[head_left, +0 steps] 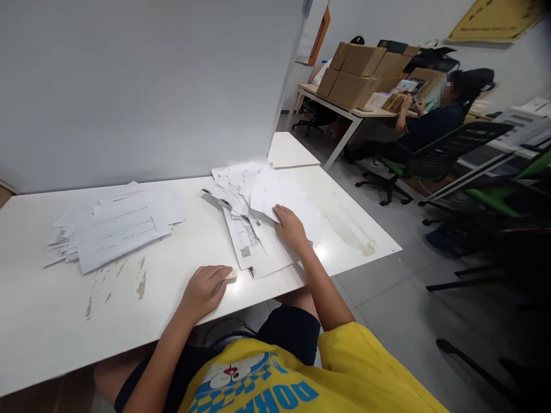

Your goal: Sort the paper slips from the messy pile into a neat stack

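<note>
My left hand (pixel 205 293) rests on the white table near its front edge, fingers curled around a small off-white block (pixel 232 275). Only one end of that block shows, so its kind is unclear. To the right, my right hand (pixel 291 228) grips the edge of a white paper sheet (pixel 267 192), which is partly raised and curved over a messy paper pile. The thumb is mostly hidden. Beneath lie larger sheets, one with a printed QR code (pixel 245 252). Another loose stack of printed papers (pixel 123 226) lies on the left of the table.
A tall grey-white panel (pixel 138 86) stands along the table's back edge. Brownish marks (pixel 141 285) stain the white tabletop (pixel 38 304). Behind on the right, a seated person (pixel 443 123) handles something at a desk with cardboard boxes (pixel 350 86). Office chairs (pixel 456 143) stand on that side.
</note>
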Available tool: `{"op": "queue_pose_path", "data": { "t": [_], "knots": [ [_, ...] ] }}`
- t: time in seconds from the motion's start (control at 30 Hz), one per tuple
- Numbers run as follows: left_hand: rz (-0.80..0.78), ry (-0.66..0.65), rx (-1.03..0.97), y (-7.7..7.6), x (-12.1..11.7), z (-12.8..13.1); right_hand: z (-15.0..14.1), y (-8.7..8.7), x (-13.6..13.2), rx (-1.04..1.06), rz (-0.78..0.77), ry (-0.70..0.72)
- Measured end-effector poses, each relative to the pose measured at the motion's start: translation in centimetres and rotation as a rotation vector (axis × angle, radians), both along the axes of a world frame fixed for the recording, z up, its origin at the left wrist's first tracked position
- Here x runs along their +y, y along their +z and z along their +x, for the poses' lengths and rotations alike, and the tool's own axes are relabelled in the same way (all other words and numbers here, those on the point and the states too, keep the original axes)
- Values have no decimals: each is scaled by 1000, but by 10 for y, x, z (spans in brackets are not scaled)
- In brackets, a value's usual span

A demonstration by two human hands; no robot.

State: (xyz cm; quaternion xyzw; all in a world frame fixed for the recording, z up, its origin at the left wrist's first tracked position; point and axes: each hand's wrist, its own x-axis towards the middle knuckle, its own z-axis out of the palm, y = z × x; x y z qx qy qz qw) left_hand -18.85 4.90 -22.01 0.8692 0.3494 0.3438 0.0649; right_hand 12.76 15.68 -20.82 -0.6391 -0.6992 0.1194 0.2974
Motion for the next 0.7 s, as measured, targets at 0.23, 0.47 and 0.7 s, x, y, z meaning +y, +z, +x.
{"op": "queue_pose_path", "data": {
  "t": [0.23, 0.47, 0.7],
  "knots": [
    [82, 39, 17, -1, 0, -1, 11, -2, -36, 89, -73, 65],
    [153, 56, 89, 1, -2, 1, 23, -3, -36, -39, -74, 205],
    [231, 93, 133, 2, 0, -2, 21, 12, -44, 181, 262, -143]
  ]
}}
